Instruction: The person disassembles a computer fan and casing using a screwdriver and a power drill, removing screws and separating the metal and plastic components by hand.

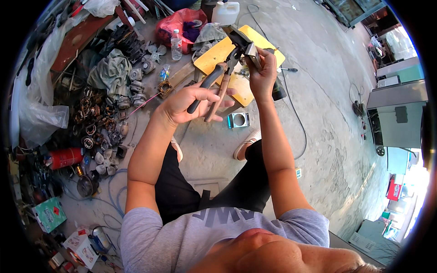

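Observation:
My left hand [184,103] holds a pair of pliers [219,86] between thumb and fingers, some fingers stretched past the handles. One handle is dark, the other brown, and they stand apart. The jaws of the pliers meet a dark, box-like metal part [239,40]. My right hand [264,77] grips that part by its shiny lower end, fingers closed round it. Both hands are raised over a yellow-topped stool [264,37]. On the floor below stands a small square frame with a round hole [239,120]. Exactly where the jaws bite is hard to make out.
Motor parts and coils [93,113] are heaped on the left, with a grey cloth [111,68]. Beyond the stool are a water bottle [176,45], a red plastic bag [170,34] and a white jug [226,12]. A cable [296,107] crosses the concrete floor on the right.

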`<state>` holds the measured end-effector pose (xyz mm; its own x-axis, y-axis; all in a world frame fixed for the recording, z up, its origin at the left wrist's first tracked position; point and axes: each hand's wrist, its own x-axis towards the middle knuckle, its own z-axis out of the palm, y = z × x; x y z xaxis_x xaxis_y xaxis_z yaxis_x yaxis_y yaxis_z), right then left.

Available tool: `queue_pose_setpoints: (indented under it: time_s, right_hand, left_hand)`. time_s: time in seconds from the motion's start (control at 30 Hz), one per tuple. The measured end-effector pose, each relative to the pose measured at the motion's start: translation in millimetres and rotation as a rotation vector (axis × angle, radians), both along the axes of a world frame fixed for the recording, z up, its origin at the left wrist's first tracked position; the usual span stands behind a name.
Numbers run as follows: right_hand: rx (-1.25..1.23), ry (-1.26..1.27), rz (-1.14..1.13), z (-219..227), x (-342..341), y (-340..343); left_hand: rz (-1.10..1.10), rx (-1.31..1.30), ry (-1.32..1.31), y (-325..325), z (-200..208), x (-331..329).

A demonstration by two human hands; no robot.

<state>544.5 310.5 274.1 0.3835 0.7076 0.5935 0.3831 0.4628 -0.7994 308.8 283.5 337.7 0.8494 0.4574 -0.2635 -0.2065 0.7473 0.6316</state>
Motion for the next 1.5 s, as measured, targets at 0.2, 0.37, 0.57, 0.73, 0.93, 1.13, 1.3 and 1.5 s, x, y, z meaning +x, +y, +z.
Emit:
queue_pose_setpoints:
  time_s: [0.2,0.37,0.57,0.73,0.93,1.13,1.3,1.5]
  right_hand:
    - [-0.054,0.108,0.113,1.9,-6.3,-3.0]
    - [-0.087,0.062,0.141,0.2,-5.7,-2.7]
    - [-0.065,0.055,0.158,-7.3,-12.1,0.2]
    - [-0.052,-0.025,0.096,-10.3,-17.4,1.8]
    - [-0.065,-0.041,0.073,-6.9,-20.4,-0.1]
    - [-0.065,0.010,0.112,-8.3,-19.9,-0.7]
    - [-0.052,-0.102,0.059,-9.4,-15.8,-1.8]
    - [-0.044,-0.186,0.023,-0.9,-17.5,-7.7]
  left_hand:
    - [-0.028,0.046,-0.063,0.3,-2.4,-22.0]
    - [-0.058,0.044,-0.086,-0.3,-3.1,-31.5]
    - [-0.038,0.014,-0.102,-0.1,-8.0,-37.1]
    - [-0.031,0.021,-0.081,1.6,-9.3,-38.2]
    - [-0.030,0.023,-0.076,2.2,-9.1,-40.0]
    - [-0.033,0.057,-0.035,2.7,-13.3,-39.7]
    - [-0.053,0.105,0.057,4.2,-14.5,-40.7]
    - [-0.066,0.137,0.120,4.5,-16.4,-42.0]
